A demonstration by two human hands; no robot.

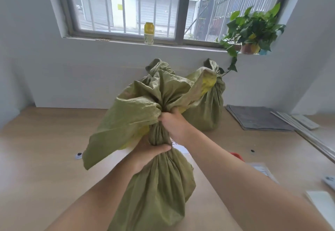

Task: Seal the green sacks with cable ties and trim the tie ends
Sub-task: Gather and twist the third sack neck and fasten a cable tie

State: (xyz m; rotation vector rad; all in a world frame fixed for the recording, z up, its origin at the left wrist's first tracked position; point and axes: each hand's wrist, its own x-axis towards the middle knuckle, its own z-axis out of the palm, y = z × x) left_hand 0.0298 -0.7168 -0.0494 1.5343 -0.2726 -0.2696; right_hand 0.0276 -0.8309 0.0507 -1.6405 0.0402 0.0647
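Wide pale wood surface fills the lower view, w/ a white wall and a barred window behind it. Biggest item is the near green sack, standing upright at centre front, body bulging, neck gathered into a tight twist; its loose top flares out above the grip and droops to the left, some yellow lining showing underneath. Two more green sacks sit behind it by the wall: rear right sack, neck cinched and mouth bunched on top, and rear middle sack, mostly hidden, only its bunched top seen; can't tell what binds either. Flat grey mats lie stacked at far right, near the rear right sack. Potted plant on the sill at right, one vine trailing down toward that sack. Left hand grips the near sack's neck low down, thumb across the front, wrapped round the twist. Right hand grips the same neck just above, fingers curled tight where the fabric fans out. Yellow jar stands mid-sill. Small white object lies on the surface left of the sack; red item peeks out behind the right forearm, unclear what.
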